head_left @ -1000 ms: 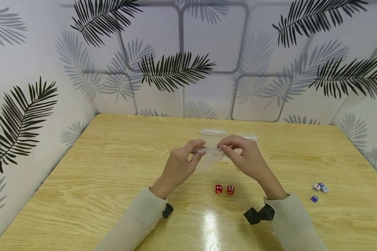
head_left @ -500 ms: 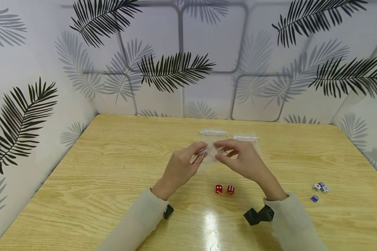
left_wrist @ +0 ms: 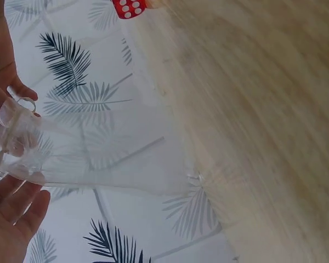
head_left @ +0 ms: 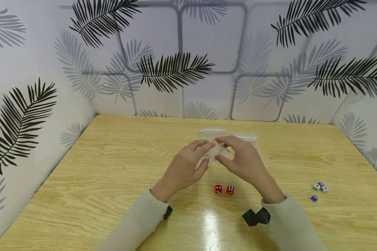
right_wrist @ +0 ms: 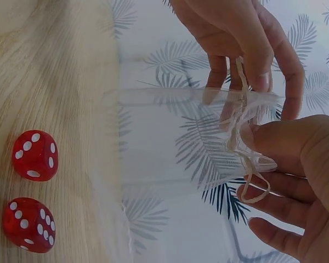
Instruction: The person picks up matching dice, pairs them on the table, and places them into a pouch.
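A sheer see-through drawstring pouch (right_wrist: 164, 134) hangs upright between the two hands, with its pale cord (right_wrist: 238, 129) bunched at the mouth. My left hand (head_left: 182, 164) holds one side of the mouth, thumb and fingers on either face of the fabric. On the opposite side, my right hand (head_left: 246, 158) grips the mouth, its thumb lying over the gathered edge and its fingers behind. A cord loop (right_wrist: 255, 192) dangles by the right fingers. In the left wrist view the pouch appears stretched sideways. Below the hands, two red dice (head_left: 218, 189) with white dots lie on the table.
Two more sheer pouches (head_left: 213, 131) (head_left: 247, 137) lie flat on the wooden table (head_left: 119, 157) behind the hands. Several small white and blue dice (head_left: 320, 187) sit at the right, with a blue die (head_left: 314, 198) just in front. A leaf-patterned wall (head_left: 163, 94) stands behind.
The left fingers have straightened and shifted slightly right along the pouch mouth, with the thumb moved apart below. The right thumb and index finger have spread wider. The dice have not moved.
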Motion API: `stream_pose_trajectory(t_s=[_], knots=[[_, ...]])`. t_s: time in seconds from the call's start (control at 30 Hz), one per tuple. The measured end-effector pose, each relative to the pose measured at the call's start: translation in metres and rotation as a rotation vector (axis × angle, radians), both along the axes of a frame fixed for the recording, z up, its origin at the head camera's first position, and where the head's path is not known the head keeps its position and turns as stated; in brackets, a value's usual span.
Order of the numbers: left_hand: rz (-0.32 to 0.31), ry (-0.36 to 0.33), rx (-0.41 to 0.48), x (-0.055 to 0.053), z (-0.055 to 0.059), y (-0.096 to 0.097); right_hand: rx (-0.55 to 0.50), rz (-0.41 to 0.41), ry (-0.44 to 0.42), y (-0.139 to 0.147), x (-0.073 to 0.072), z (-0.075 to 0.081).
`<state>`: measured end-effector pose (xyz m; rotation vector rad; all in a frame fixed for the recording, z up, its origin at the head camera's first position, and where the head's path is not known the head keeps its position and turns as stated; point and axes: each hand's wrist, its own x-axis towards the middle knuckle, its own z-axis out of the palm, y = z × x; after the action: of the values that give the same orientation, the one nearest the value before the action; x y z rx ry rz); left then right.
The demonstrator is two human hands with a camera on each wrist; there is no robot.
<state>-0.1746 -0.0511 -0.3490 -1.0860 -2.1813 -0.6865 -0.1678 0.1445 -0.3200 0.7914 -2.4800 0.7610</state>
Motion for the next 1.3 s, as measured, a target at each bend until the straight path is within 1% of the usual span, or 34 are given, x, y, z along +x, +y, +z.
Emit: stream_pose_trajectory(t_s=[0.07,0.17,0.27,0.37,0.5,0.63,0.83,1.03,1.17,1.3], knots=[[0.033,0.013,-0.010,0.001,0.001,0.001,0.028,-0.018,0.025,-0.001,0.001,0.000],[0.080,0.014,-0.001,0.003,0.002,0.002,0.066,-0.048,0.070,-0.003,0.003,0.001],[0.136,0.028,0.033,0.005,0.003,0.002,0.087,-0.075,0.132,-0.006,0.004,0.002],[0.179,0.048,0.098,0.005,0.004,0.002,0.089,-0.091,0.194,-0.010,0.006,0.000],[0.212,0.044,0.178,0.005,0.005,0.001,0.075,-0.099,0.254,-0.017,0.009,-0.002],[0.231,0.031,0.196,0.005,0.005,0.000,0.053,-0.108,0.280,-0.021,0.010,-0.004],[0.246,0.033,0.157,0.008,0.006,0.001,0.041,-0.129,0.275,-0.022,0.011,-0.005],[0.290,0.062,0.094,0.012,0.008,0.000,0.045,-0.104,0.248,-0.022,0.012,-0.004],[0.309,0.067,0.049,0.014,0.011,0.000,0.020,-0.074,0.174,-0.018,0.014,-0.002],[0.331,0.079,-0.001,0.015,0.013,-0.001,-0.051,-0.004,0.070,-0.012,0.015,-0.002]])
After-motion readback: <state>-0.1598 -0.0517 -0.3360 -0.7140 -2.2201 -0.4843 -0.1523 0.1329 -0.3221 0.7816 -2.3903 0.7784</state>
